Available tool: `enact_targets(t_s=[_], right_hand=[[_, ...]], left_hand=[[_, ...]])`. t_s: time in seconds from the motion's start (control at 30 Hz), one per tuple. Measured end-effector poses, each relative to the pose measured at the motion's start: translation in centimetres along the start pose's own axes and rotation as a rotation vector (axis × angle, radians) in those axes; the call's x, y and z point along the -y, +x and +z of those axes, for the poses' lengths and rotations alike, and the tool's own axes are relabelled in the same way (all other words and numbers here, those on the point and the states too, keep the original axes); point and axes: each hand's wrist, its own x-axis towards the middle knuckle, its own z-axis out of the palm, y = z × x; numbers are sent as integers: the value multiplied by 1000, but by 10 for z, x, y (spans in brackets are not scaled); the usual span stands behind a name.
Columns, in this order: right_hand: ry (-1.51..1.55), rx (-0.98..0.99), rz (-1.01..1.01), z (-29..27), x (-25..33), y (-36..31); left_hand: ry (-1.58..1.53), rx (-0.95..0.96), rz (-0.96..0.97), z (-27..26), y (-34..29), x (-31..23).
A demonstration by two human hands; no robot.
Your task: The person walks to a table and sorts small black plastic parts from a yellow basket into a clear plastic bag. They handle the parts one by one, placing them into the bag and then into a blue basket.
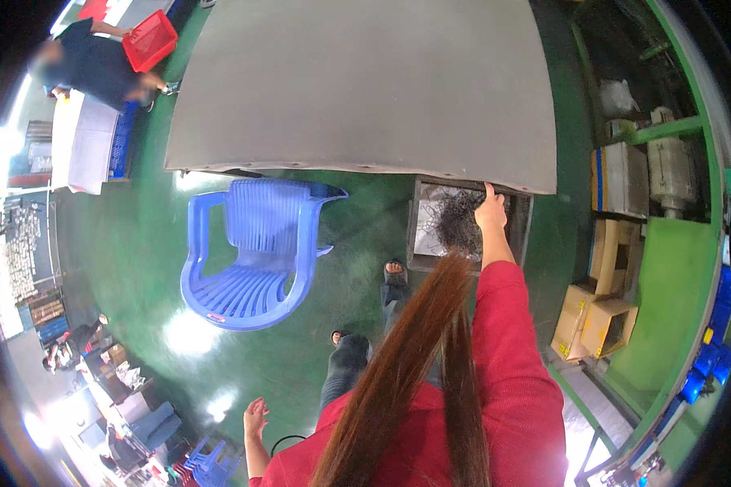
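Note:
My right hand (492, 211) reaches forward to the near edge of a large grey-topped table (365, 89). One digit lies stretched against that edge while the other fingers curl by it, partly hidden; the hand looks closed on the edge. Just below and left of it, a dark-rimmed tray or drawer (413, 235) juts out from under the table. Inside lies a tangled heap of thin black pieces (456, 219), too fine to make out. Low at my left side hangs my left hand (256, 417), its fingers loosely bent and apart, with nothing in it.
A blue plastic armchair (252, 252) stands left of my feet on the green floor. Cardboard boxes (586, 323) and green shelving (666, 300) line the right. Far left, a person holds a red basket (150, 42) near a white-covered table (81, 142).

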Motion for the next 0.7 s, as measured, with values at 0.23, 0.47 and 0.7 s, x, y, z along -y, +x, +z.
enact_targets(t_s=[0.23,0.47,0.7], right_hand=[[-26,-154,-326,18,-27,-35],[-388,75,-459,112,-6,-81],[-106,14,-728,147,151,-228]], left_hand=[[-178,-23,114,3,10,23],[-361,-230,49,10,-1,118],[-412,-316,-208,13,-11,262]])
